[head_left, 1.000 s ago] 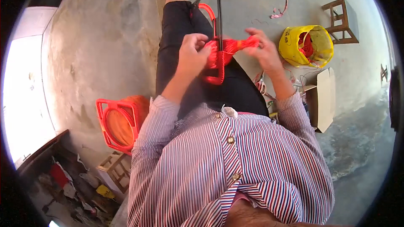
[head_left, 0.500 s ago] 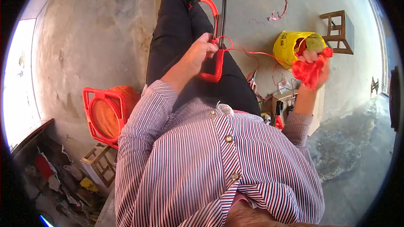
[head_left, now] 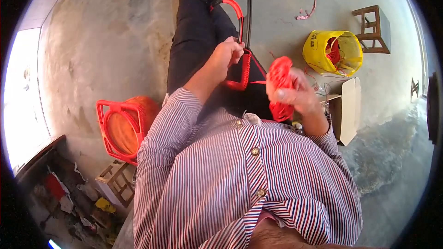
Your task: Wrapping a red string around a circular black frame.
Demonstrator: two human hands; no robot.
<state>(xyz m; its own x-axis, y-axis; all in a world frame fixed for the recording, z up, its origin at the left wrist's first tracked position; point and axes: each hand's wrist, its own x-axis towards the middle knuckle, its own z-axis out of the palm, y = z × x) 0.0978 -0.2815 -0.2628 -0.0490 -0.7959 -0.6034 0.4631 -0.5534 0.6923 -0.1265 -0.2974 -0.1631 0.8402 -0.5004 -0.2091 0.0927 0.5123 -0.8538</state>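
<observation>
Across my legs lies a black frame (head_left: 249, 16) with rounded corners, partly wrapped in red cord (head_left: 245, 69). My left hand (head_left: 225, 56) grips its side where the wrapping ends, fingers closed around the bar. Just right of the frame, above my lap, my right hand (head_left: 300, 93) holds a thick bundle of red cord (head_left: 280, 76). A red strand runs from the bundle toward the frame, partly lost against my dark trousers.
To the right stand a yellow bucket (head_left: 318, 53) with red cord inside, an open cardboard box (head_left: 349, 110) and a stool (head_left: 380, 30). On the left are a red-framed round orange item (head_left: 122, 131) and a wooden stool (head_left: 115, 182). A pinkish strip (head_left: 314, 2) lies on the floor ahead.
My right hand has brought the cord bundle leftward from beside the yellow bucket to near the frame. The strand that stretched between them has slackened. My left hand stays on the frame.
</observation>
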